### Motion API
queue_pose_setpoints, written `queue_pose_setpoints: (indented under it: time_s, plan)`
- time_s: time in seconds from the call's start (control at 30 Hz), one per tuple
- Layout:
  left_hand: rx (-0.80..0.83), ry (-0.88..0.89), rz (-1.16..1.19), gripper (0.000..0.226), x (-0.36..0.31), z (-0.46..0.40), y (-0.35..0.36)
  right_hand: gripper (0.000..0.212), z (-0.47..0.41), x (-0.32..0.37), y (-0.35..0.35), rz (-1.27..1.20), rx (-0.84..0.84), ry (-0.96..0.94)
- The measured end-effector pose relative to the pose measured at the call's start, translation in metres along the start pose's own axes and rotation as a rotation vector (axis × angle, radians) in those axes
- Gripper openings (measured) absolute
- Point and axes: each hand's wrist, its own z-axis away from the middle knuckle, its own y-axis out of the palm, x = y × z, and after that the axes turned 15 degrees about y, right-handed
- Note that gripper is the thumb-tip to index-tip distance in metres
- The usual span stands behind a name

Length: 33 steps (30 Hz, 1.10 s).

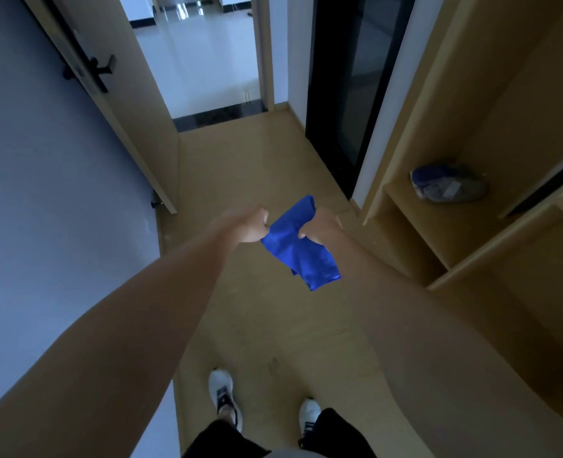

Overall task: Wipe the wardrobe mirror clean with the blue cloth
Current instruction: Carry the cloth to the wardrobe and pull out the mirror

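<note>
A bright blue cloth (pixel 298 247) hangs in mid-air in front of me, above the wooden floor. My left hand (pixel 247 224) pinches its left edge. My right hand (pixel 321 228) grips its upper right part, and the rest of the cloth droops below that hand. The tall dark mirror panel (pixel 361 81) in a black frame stands ahead on the right, beside the wardrobe. Both hands are well short of the mirror, down and to its left.
An open wooden wardrobe (pixel 471 206) with shelves fills the right side; a blue and grey bundle (pixel 448 183) lies on one shelf. An open door (pixel 115 94) with a black handle stands at the left, with a doorway (pixel 204 61) to a tiled room ahead. My feet in white shoes (pixel 224 398) stand on the floor.
</note>
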Motion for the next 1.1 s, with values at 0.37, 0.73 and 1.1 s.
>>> queue_pose_setpoints:
  time_s: [0.37,0.73,1.1]
  plan:
    - [0.071,0.319,-0.112,0.018,0.098,-0.141,-0.088,0.044,-0.076,0.110,-0.002,-0.197,-0.165,0.152]
    - [0.072,0.650,-0.154,0.010,0.068,-0.252,-0.157,0.051,-0.120,0.133,-0.061,-0.376,-0.336,0.346]
    - [0.222,0.779,-0.302,0.012,-0.003,-0.393,-0.180,0.053,-0.235,0.125,-0.131,-0.561,-0.385,0.503]
